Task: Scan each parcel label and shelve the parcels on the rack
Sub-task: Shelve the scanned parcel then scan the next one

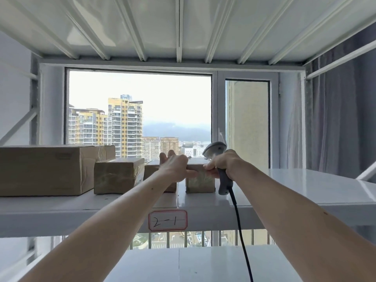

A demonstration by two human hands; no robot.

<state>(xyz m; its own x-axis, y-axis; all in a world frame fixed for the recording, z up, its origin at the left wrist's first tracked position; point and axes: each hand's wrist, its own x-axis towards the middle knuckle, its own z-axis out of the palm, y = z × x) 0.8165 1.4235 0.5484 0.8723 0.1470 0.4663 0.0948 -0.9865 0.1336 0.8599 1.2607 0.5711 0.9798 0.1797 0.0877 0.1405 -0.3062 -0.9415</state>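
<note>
Here the small parcel (pixel 200 183) sits on the shelf (pixel 305 186) labelled 2-1, its long side running back toward the window, just right of a second small box (pixel 119 176) and the big carton (pixel 44 169) at the left end. The left hand (pixel 175 165) lies over its top near edge with fingers spread and fairly straight, pressing rather than gripping, so it looks best placed to push the parcel deeper. The right hand (pixel 223 164) is curled round the scanner (pixel 220 169), thumb touching the parcel's right corner

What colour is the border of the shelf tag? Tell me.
Red, around a white shelf tag handwritten "2-1"; the head view shows it.
</note>
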